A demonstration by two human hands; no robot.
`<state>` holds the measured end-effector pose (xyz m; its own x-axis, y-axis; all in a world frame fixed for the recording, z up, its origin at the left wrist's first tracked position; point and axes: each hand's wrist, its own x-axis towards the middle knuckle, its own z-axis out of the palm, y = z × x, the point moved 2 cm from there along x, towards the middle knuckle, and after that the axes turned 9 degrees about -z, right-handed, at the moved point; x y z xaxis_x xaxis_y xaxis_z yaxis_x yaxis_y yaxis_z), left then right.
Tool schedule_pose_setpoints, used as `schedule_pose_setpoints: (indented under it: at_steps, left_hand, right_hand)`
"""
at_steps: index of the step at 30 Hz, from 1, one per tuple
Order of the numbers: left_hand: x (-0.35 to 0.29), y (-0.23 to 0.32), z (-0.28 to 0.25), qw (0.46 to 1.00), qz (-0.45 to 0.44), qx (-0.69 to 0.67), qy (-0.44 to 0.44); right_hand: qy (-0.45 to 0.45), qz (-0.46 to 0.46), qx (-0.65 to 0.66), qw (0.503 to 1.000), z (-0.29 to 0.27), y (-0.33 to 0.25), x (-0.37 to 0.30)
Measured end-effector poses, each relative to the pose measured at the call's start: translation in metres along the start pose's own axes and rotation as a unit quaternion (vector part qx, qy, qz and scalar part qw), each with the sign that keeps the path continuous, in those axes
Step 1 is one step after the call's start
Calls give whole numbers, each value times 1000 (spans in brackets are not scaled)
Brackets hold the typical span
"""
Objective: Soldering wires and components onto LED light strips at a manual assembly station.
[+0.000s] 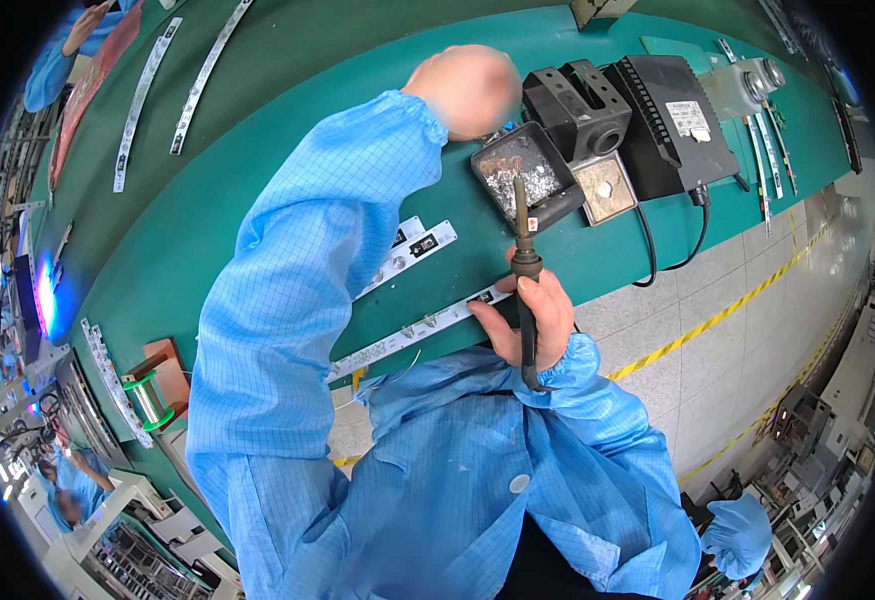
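Observation:
My right hand (548, 322) grips a soldering iron (527, 262) by its dark handle. The iron's brown metal tip points away from me, over a black square tray (557, 212) littered with solder scraps. A long white circuit board strip (398, 347) slants along the near table edge; its right end meets my right hand, and I cannot tell whether the thumb presses on it. Farther off, my left hand (466, 92) looks closed beside the tray's upper left corner. It is blurred, and whatever it holds is hidden. Shorter white board strips (425, 245) lie partly beneath my left sleeve.
Behind the tray stand a black iron holder (578, 108) and a black soldering station (670, 125), with cables over the table edge. A small metal-framed pad (606, 190) adjoins the tray. More strips (146, 105) lie at far left, and a solder wire spool (149, 402) stands at left.

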<state>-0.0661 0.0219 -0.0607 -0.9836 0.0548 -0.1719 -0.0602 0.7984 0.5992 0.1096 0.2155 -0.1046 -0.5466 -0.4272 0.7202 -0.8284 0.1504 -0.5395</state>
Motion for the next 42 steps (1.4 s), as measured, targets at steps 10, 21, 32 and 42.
schedule_pose_setpoints:
  at_steps: [10,21,32,42]
  left_hand:
    - [0,-6,5,998,57,1,36]
    - [-49,-5,-43,1000,-5,-11,27]
    - [-242,-11,-9,960,-1,-277,33]
    - [-250,-21,34,875,-73,-477,-34]
  right_hand:
    - [7,3,-10,1000,1,0,0]
    - [17,-12,17,1000,5,-1,-6]
    - [-105,-38,2,994,-14,0,-1]
    - [-113,-63,39,991,-26,-1,-14]
